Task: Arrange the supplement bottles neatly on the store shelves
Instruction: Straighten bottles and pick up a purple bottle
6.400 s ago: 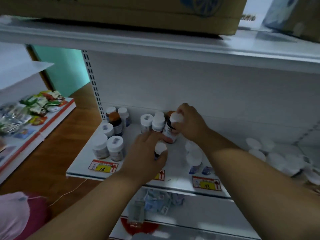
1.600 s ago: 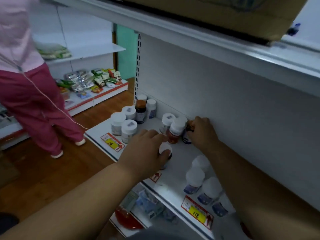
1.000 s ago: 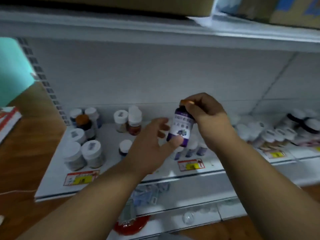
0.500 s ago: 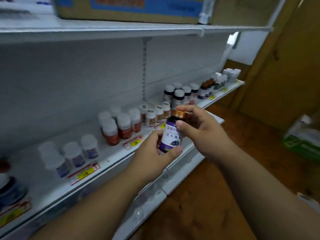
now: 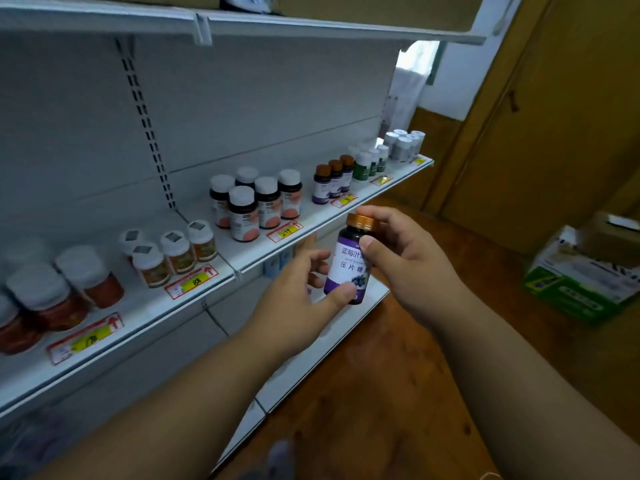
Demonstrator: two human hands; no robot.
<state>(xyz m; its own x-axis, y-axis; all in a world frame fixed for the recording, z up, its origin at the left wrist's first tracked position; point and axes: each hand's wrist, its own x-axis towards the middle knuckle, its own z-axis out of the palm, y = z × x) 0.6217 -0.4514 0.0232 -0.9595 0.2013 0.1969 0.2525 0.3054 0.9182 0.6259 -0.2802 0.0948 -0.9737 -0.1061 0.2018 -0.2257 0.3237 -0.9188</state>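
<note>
Both hands hold a purple-labelled bottle (image 5: pixel 348 268) with a copper cap, upright, in front of the white shelf (image 5: pixel 311 225). My left hand (image 5: pixel 298 303) cups its lower part, thumb on the base. My right hand (image 5: pixel 405 258) grips the cap and upper side. On the shelf behind stand three matching purple bottles (image 5: pixel 332 180), a group of dark bottles with pink labels (image 5: pixel 256 202), small amber bottles (image 5: pixel 173 251), red bottles (image 5: pixel 52 296) at the left, green-labelled bottles (image 5: pixel 370 162) and white bottles (image 5: pixel 405 142) at the far right.
Price tags (image 5: pixel 285 232) line the shelf edge. An upper shelf (image 5: pixel 242 26) overhangs. A lower shelf (image 5: pixel 322 344) juts out below the hands. Cardboard boxes (image 5: pixel 585 271) sit on the wooden floor at right, near a brown wall panel (image 5: pixel 554 116).
My right hand lifted the purple bottle from the left section of shelf; my left hand let go of a white-capped bottle and joined it. The view swung right along the shelf.
</note>
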